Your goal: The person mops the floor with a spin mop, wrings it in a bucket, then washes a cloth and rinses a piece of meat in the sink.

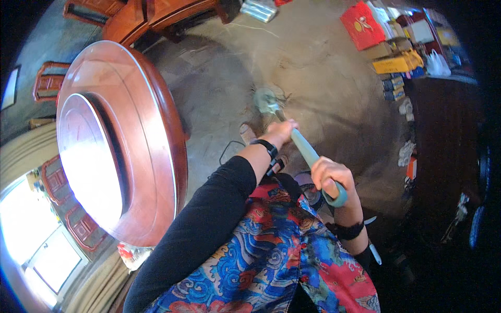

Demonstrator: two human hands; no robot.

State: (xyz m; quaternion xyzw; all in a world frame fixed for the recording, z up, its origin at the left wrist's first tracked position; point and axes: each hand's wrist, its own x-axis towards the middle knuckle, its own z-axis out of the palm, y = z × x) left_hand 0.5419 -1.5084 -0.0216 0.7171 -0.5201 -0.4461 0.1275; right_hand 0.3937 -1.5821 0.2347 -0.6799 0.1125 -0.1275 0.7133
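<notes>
Both my hands grip a long pale green handle (304, 146) that slants from lower right to upper left. My left hand (281, 132) closes around its darker lower part, near the centre of the view. At the upper end of the handle, near the wrap of my right fingers, is a rounded grip; my right hand (332, 175) is shut just above it in the view. The far end carries a pale, roundish head (267, 100), blurred, at the floor; its exact kind cannot be told. Dark strands lie beside that head.
A round wooden table (135, 156) with a turntable (90, 156) stands at the left, chairs (82, 227) beyond it. Boxes (397, 62) and a red bag or box (362, 25) lie upper right. A dark cable (224, 150) lies near my feet. Wooden furniture (156, 15) stands at the top.
</notes>
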